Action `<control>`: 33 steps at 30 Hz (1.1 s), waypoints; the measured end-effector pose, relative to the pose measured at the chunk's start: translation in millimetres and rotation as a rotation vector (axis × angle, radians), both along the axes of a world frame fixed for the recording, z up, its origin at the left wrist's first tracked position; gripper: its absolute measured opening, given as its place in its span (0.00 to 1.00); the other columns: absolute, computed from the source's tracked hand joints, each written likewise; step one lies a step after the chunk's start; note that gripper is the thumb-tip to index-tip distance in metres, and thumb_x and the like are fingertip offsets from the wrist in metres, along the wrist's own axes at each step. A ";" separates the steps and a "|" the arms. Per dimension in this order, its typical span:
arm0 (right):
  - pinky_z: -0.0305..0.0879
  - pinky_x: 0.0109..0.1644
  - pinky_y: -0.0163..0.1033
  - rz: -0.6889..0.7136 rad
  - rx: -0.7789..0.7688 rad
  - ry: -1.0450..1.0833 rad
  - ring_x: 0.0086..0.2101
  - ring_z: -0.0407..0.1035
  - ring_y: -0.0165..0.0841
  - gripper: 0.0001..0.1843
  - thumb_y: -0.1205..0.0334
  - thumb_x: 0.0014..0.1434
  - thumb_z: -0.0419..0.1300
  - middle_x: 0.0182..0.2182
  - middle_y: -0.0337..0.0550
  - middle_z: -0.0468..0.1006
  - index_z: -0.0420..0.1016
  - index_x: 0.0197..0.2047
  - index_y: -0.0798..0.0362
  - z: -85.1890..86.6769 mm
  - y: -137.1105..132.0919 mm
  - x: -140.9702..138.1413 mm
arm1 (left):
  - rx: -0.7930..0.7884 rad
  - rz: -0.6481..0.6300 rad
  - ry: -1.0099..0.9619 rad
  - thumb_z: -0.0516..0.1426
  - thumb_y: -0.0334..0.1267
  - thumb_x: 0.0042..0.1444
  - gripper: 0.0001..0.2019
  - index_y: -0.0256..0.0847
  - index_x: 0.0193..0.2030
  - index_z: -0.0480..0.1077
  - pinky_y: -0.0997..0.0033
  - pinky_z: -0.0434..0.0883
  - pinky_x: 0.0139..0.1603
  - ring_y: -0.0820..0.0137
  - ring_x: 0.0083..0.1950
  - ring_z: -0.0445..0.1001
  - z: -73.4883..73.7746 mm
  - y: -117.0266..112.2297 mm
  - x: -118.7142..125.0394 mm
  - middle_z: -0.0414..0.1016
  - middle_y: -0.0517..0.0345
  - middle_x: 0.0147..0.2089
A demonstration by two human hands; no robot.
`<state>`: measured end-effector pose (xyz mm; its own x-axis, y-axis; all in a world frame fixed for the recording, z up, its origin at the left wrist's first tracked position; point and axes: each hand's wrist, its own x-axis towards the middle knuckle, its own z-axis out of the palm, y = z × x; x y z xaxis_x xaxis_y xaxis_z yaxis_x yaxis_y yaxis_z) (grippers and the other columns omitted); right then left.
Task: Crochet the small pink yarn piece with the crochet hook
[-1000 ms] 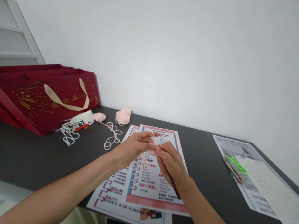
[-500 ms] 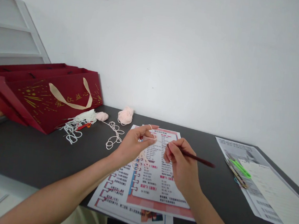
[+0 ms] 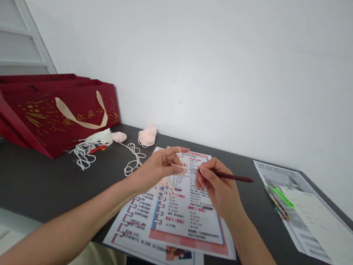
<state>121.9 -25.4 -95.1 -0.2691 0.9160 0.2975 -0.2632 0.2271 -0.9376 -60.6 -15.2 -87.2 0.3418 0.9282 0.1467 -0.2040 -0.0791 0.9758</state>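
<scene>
My left hand (image 3: 157, 166) pinches a small piece of pale pink yarn work (image 3: 182, 167), with a strand looped round its raised index finger. In my right hand (image 3: 217, 184) is a crochet hook with a dark brown handle (image 3: 236, 178); its thin metal shaft points left to the yarn at my left fingertips. Loose pale yarn (image 3: 163, 187) hangs below the left hand. Both hands hover over printed pattern sheets (image 3: 198, 245) lying on the dark table. Whether the hook's tip sits inside a stitch is too small to tell.
A red gift bag (image 3: 49, 120) lies at the left, with tangled white yarn (image 3: 84, 150) before it. A pink yarn ball (image 3: 147, 136) sits near the wall. More papers (image 3: 313, 229) lie on the right, bearing a bright green tool (image 3: 282, 197).
The hook has swung from slanting down at its handle end to nearly level, my right hand turning with it. My left hand stays almost in place, still holding the yarn.
</scene>
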 end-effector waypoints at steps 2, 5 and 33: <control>0.55 0.24 0.34 0.054 -0.058 0.084 0.20 0.57 0.27 0.08 0.63 0.60 0.57 0.19 0.33 0.65 0.64 0.28 0.51 -4.0 -0.2 -6.8 | -0.047 -0.045 -0.057 0.64 0.31 0.48 0.24 0.42 0.54 0.69 0.71 0.63 0.40 0.76 0.32 0.68 -0.8 -1.7 2.3 0.69 0.66 0.29; 0.59 0.27 0.36 -0.121 0.183 -0.087 0.23 0.61 0.29 0.05 0.64 0.62 0.54 0.21 0.34 0.66 0.64 0.32 0.50 -17.3 -6.0 -15.9 | -0.110 -0.052 -0.107 0.64 0.31 0.48 0.24 0.40 0.54 0.69 0.73 0.62 0.38 0.77 0.30 0.68 -3.0 -4.1 6.5 0.70 0.65 0.28; 0.54 0.25 0.36 0.066 0.180 -0.134 0.23 0.61 0.26 0.03 0.63 0.56 0.62 0.29 0.38 0.69 0.71 0.33 0.51 -1.7 -0.1 16.1 | -0.464 -0.415 -0.217 0.62 0.25 0.44 0.19 0.36 0.46 0.75 0.74 0.65 0.34 0.75 0.28 0.70 4.9 11.4 -24.4 0.72 0.60 0.29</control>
